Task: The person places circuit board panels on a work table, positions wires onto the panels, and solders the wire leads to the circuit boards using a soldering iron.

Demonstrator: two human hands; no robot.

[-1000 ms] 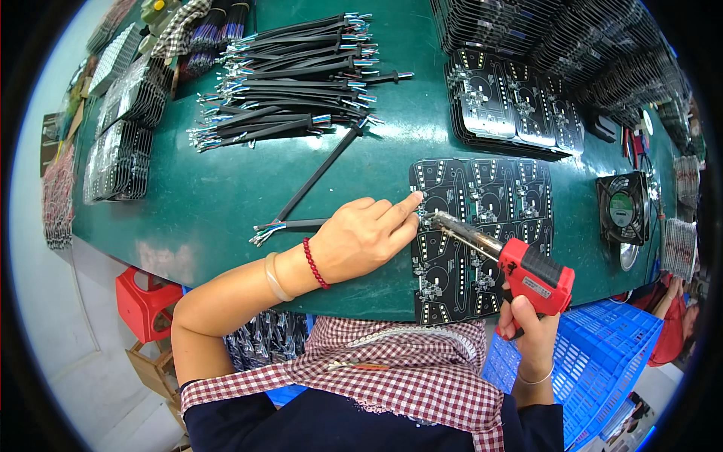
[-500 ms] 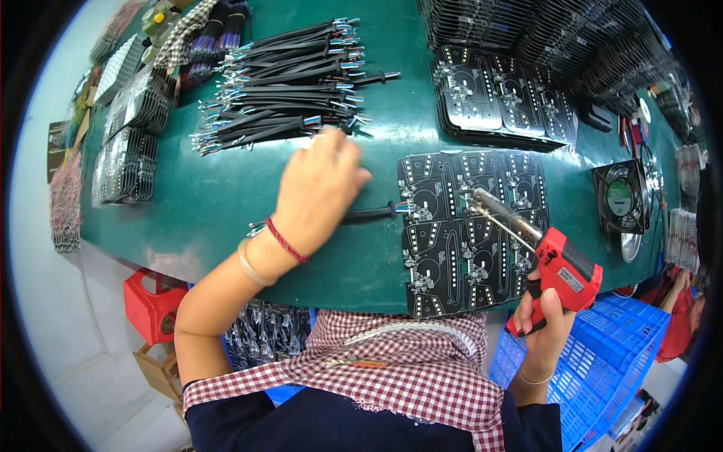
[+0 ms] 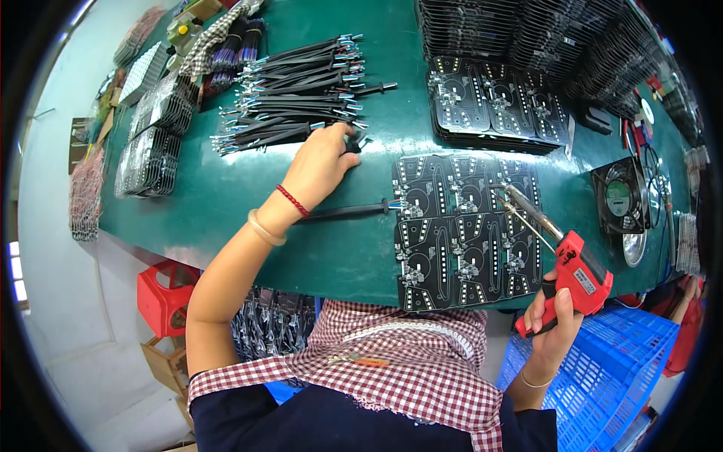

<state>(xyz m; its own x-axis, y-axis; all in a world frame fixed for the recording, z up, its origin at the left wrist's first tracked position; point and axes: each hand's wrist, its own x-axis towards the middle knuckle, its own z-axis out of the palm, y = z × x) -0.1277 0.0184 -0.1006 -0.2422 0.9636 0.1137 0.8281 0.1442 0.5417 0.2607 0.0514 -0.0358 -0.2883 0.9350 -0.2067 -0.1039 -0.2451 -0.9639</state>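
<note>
My left hand (image 3: 322, 162) is at the near right end of a pile of black cables (image 3: 290, 94) with bare coloured wire ends. Its thumb and fingers close around the dark end of one cable (image 3: 354, 143), partly hidden by the hand. In my right hand (image 3: 553, 320) is a red soldering gun (image 3: 584, 279), its metal tip pointing up and left over a panel of black circuit boards (image 3: 468, 233). Another black cable (image 3: 343, 213) lies with its coloured wires at the panel's left edge.
Behind the panel is a stack of similar boards (image 3: 497, 98), with taller board racks (image 3: 520, 30) beyond. A fan (image 3: 621, 196) stands at the right. Stacked boards (image 3: 147, 162) sit at the left; a blue crate (image 3: 602, 369) and red stool (image 3: 162, 301) are below table level.
My left hand has reached slightly farther into the cable pile's near end and closed on a cable. The soldering gun has shifted a little right, away from the panel's middle.
</note>
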